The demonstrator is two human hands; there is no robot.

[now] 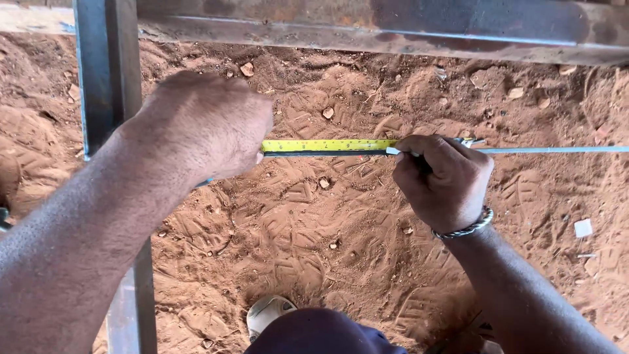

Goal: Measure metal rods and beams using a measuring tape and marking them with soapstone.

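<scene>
Tape measure (327, 145) is the thing to watch here, and honestly it's looking a bit sketchy. The yellow blade is running level along a thin grey metal bar (557, 150) that's crossing the scene from left to right, above the red dirt ground (327, 223). The left hand (203, 124) is curling into a fist over the left end of the tape, right beside a grey upright steel post (105, 72). I'm guessing the tape's case is in there, but the knuckles are hiding it, so I can't tell exactly what that grip is closing on. The right hand (442, 180) is pinching a small white marker (395, 151), chalk or a pencil by the look of it, fingers pressed together, tip sitting right at the tape's lower edge.

What could go wrong: the blade is only being held at one end as far as I can see, so if the left fist is drifting even slightly off the post, the reading is shifting and the mark is landing in the wrong spot. The tape could also be sagging or twisting off the bar, since nothing's clamping it. And the marker tip is resting on a narrow bar, so it could easily skid off.

Looks-wise, the tape is bright yellow with black markings, flat and narrow, looking clean against all that dust. A rusty beam (393, 26) is running across the far side.
</scene>
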